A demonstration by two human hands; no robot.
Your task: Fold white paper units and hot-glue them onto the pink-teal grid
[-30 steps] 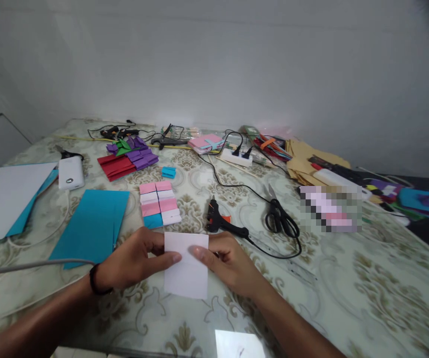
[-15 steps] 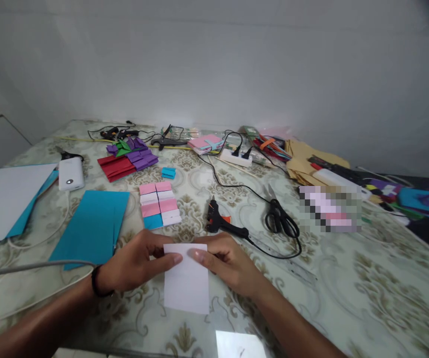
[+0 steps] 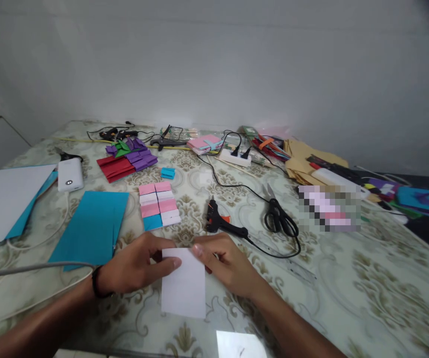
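Note:
A small white sheet of paper is held upright in front of me, near the table's front edge. My left hand pinches its upper left side, thumb on the near face and fingers behind. At the upper right corner my right hand grips the same paper between thumb and fingers. Just beyond the hands lie folded pink, white and blue paper strips in two columns. A black glue gun rests behind my right hand, with black scissors to its right.
Blue paper sheets and a white power bank lie on the left. Red folded paper sits farther back, near a white power strip with cables. A clear ruler lies right of my right hand.
The paper has shifted slightly left and down. My right thumb has moved up to the paper's top edge, while my left hand keeps its hold.

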